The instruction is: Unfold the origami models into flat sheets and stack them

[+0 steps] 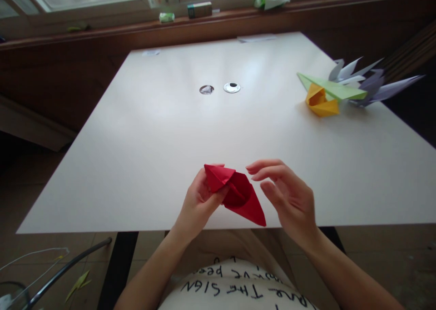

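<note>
From the head camera, the left hand [197, 201] pinches a folded red paper piece [238, 194] at its upper left part, thumb and fingers closed on it, just above the near edge of the white desk [143, 142]. The right hand [289, 196] hovers just beside the red paper's right side, fingers spread and slightly curled, gripping nothing; whether a fingertip touches the paper cannot be told.

Toward the desk's right edge lie other folded pieces bunched together: one orange paper shape [321, 102], one light green paper plane [332, 88] resting over it, and a cluster of pale lilac paper planes [371, 82] overhanging the edge, their number unclear. Near the middle of the desk sit two round cable holes [232, 87], side by side. A paper slip [257, 38] lies at the far edge, a smaller one [150, 53] near the far left corner.

Between the hands and those things the desktop is bare, wide on the left and centre. Beyond the far edge, a windowsill [102, 28] carries one small box [199, 10].
</note>
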A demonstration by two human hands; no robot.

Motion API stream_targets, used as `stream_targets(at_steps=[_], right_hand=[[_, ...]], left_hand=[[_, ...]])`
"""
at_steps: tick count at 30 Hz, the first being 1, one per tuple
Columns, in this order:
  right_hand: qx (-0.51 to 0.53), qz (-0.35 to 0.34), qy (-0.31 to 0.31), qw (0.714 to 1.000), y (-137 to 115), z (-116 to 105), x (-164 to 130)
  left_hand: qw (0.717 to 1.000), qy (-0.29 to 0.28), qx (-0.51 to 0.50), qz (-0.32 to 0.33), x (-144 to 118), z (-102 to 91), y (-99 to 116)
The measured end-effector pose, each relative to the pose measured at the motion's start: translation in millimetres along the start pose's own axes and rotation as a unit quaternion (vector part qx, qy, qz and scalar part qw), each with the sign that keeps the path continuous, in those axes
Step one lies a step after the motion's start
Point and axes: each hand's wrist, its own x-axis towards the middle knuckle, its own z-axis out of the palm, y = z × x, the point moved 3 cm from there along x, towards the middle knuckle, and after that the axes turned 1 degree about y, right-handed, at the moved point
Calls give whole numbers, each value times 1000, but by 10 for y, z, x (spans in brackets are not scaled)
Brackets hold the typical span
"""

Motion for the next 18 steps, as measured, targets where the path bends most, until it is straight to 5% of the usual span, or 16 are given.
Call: stream_targets(at_steps=[3, 7, 13, 18], right_hand=[[1, -15, 6, 1000, -37, -24, -51], [13, 55, -44, 997, 17, 33, -104], [11, 76, -39, 996, 85, 43, -103], [-61, -1, -9, 998, 64, -18, -74]], left_hand=[[997, 60, -4, 57, 1, -33, 0], [990, 111, 5, 87, -7, -36, -10], [995, 73, 14, 70, -44, -32, -2], [998, 62, -24, 15, -35, -93, -12]])
